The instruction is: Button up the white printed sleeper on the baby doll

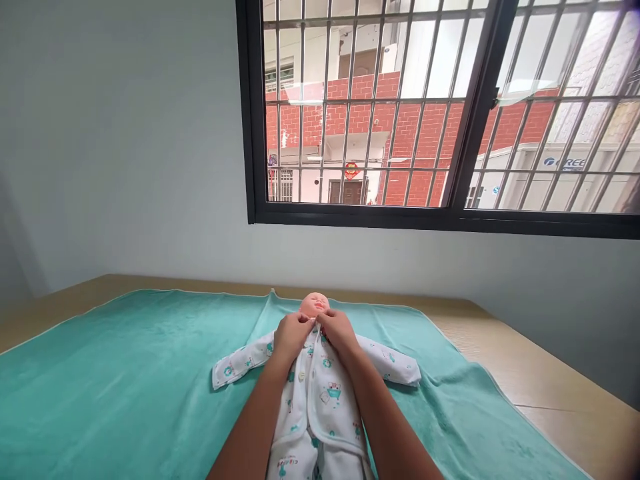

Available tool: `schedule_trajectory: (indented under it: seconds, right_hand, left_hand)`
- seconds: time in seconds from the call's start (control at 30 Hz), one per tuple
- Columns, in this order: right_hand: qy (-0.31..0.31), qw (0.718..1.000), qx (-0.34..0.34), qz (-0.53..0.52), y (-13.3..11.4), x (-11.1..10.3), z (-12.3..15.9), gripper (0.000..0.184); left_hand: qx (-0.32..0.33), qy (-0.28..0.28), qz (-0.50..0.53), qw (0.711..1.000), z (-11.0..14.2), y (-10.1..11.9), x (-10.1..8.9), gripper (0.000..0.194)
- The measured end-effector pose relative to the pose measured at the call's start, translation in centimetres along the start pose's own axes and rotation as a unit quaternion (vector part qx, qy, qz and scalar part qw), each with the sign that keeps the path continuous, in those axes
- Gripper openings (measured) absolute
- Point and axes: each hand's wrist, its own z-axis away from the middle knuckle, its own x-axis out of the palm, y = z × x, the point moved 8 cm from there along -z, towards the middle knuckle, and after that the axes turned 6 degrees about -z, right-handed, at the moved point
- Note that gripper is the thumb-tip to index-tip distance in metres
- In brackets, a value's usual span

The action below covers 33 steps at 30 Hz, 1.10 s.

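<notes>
A baby doll (315, 303) lies on its back on a green blanket (140, 387), its head toward the wall. It wears a white printed baby jacket (327, 383) whose sleeves stretch out to both sides. At the collar, just below the doll's chin, my left hand (293, 337) pinches one edge of the jacket front. My right hand (337, 330) pinches the other edge close beside it. Below my hands the two front panels hang loose, with a button visible on the left one. White printed trousers (290, 460) show under the hem. My fingertips hide the collar fastening.
The blanket covers most of a wooden tabletop (520, 373), whose bare edge shows at the back and right. Behind it stands a pale wall (125, 147) with a dark-framed, barred window (350, 217).
</notes>
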Motion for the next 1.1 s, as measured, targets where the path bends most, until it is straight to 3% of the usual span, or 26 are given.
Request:
schedule_trajectory:
  seconds: [0.17, 0.27, 0.67, 0.8, 1.1]
  right_hand:
    - [0.010, 0.994, 0.012, -0.106, 0.2, 0.2, 0.5, 0.013]
    - [0.009, 0.988, 0.001, -0.157, -0.2, 0.5, 0.8, 0.015]
    - [-0.094, 0.974, -0.008, -0.206, -0.6, 1.0, 1.6, 0.030]
    - [-0.106, 0.979, -0.019, -0.176, -1.0, 0.9, 1.9, 0.030]
    - [-0.101, 0.994, -0.036, 0.003, -3.2, 1.0, 2.5, 0.022]
  left_hand:
    - [-0.020, 0.039, 0.076, 0.996, 0.3, 0.4, -0.9, 0.020]
    - [-0.029, 0.031, 0.106, 0.993, 0.4, 0.7, -0.8, 0.021]
    - [-0.022, 0.016, 0.138, 0.990, 0.4, 0.1, -0.3, 0.020]
    - [-0.020, 0.017, 0.135, 0.991, 0.5, 0.2, -0.4, 0.019]
    - [-0.019, 0.014, 0.128, 0.992, 0.4, 0.0, -0.4, 0.018]
